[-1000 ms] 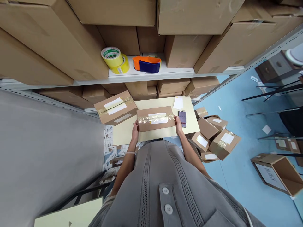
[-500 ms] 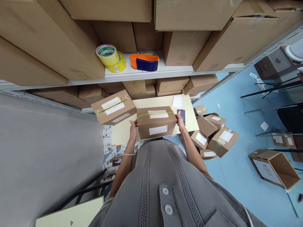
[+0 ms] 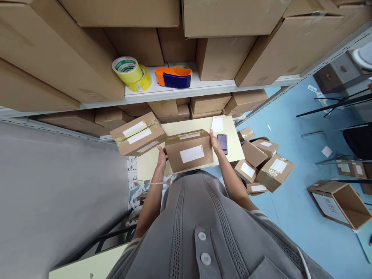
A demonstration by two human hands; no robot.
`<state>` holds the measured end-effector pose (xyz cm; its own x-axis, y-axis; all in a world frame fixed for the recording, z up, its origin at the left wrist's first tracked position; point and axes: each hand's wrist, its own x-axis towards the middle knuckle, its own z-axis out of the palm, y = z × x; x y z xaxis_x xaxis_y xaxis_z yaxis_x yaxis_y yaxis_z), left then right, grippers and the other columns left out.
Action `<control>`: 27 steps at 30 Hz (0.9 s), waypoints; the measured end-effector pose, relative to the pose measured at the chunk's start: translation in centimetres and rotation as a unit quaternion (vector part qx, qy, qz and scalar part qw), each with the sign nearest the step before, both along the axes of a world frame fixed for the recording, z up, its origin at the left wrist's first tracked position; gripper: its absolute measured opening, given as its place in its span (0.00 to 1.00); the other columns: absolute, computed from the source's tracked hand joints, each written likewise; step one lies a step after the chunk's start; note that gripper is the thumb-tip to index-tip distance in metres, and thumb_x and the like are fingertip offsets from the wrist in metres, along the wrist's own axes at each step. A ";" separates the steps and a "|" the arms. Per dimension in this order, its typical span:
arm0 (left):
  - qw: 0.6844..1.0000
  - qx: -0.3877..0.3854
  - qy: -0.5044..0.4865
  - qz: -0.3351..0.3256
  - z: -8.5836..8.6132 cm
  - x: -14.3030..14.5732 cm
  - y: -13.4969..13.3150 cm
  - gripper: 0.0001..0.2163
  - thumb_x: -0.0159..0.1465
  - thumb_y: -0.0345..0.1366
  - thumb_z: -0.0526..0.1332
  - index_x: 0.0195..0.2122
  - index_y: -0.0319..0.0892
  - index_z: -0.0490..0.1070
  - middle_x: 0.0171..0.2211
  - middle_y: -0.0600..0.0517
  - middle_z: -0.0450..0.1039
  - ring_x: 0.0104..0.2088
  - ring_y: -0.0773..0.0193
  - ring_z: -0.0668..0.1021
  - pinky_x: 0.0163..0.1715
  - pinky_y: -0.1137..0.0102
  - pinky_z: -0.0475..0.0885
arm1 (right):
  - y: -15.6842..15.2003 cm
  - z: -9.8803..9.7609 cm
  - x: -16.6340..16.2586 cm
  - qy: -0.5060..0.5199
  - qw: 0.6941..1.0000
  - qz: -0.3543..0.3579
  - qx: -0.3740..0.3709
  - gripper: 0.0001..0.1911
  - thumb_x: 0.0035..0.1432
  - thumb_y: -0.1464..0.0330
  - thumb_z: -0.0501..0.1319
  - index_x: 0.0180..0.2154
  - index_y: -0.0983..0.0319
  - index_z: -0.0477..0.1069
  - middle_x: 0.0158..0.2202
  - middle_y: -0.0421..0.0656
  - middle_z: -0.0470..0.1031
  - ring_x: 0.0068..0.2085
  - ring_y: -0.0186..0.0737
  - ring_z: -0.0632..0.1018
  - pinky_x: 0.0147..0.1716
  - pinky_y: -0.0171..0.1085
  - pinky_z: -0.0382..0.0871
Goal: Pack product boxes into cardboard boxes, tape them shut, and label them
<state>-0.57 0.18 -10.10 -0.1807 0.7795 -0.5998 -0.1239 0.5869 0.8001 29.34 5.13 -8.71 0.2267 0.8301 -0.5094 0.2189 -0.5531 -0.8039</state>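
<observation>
A taped cardboard box (image 3: pixel 190 162) with white labels is held between my two hands, over the cream tabletop (image 3: pixel 231 135). My left hand (image 3: pixel 162 158) grips its left end, thumb up and the other fingers partly hidden behind the box. At its right end, my right hand (image 3: pixel 214 142) presses along the side near the top corner. The box is tilted, its labelled front face turned towards me. To the left, a second taped box (image 3: pixel 141 133) sits on the tabletop at an angle. A phone (image 3: pixel 222 144) with a lit screen lies just right of my right hand, near a white paper (image 3: pixel 217 123).
The shelf (image 3: pixel 209 88) ahead bears large cartons, yellow tape rolls (image 3: pixel 128 69) and an orange-and-blue tape dispenser (image 3: pixel 173 77). Several labelled boxes (image 3: pixel 276 170) are heaped on the floor at right, with an open carton (image 3: pixel 338 203) beyond. A grey wall (image 3: pixel 64 174) bounds the left.
The held box has tipped so that its front face shows more and its top less. My right hand has shifted up and left along its end, away from the phone.
</observation>
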 end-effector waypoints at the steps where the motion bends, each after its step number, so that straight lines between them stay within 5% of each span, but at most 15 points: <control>1: 1.000 0.007 -0.001 -0.001 -0.3 -0.2 0.0 0.42 0.66 0.64 0.30 0.52 0.44 0.76 0.55 0.44 0.76 0.56 0.54 0.76 0.54 0.60 0.71 | 0.0 -0.3 0.0 0.029 1.000 -0.002 0.010 0.45 0.59 0.34 0.42 0.50 0.61 0.78 0.47 0.48 0.81 0.57 0.50 0.75 0.58 0.41 0.65; 12: 0.998 0.005 -0.051 0.033 -3.6 0.2 -2.9 0.40 0.66 0.64 0.31 0.66 0.48 0.62 0.63 0.45 0.68 0.60 0.58 0.73 0.54 0.64 0.73 | -4.4 -3.8 0.9 0.203 0.979 0.000 0.006 0.46 0.59 0.35 0.33 0.58 0.53 0.71 0.55 0.43 0.77 0.57 0.47 0.75 0.55 0.46 0.68; 18: 0.998 -0.025 -0.061 0.008 -1.3 1.0 -3.3 0.39 0.67 0.63 0.30 0.68 0.49 0.60 0.61 0.45 0.71 0.58 0.57 0.75 0.52 0.64 0.74 | -5.3 -3.0 1.2 0.159 0.985 -0.005 -0.060 0.41 0.63 0.39 0.35 0.56 0.51 0.74 0.59 0.41 0.74 0.59 0.48 0.72 0.58 0.47 0.63; 27: 0.995 -0.085 -0.043 -0.015 1.7 -1.1 -4.6 0.42 0.65 0.64 0.28 0.66 0.45 0.63 0.51 0.42 0.78 0.47 0.59 0.81 0.38 0.69 0.76 | -5.1 1.1 2.0 0.140 0.984 -0.062 -0.091 0.44 0.59 0.36 0.42 0.57 0.58 0.73 0.51 0.47 0.79 0.48 0.46 0.77 0.43 0.40 0.69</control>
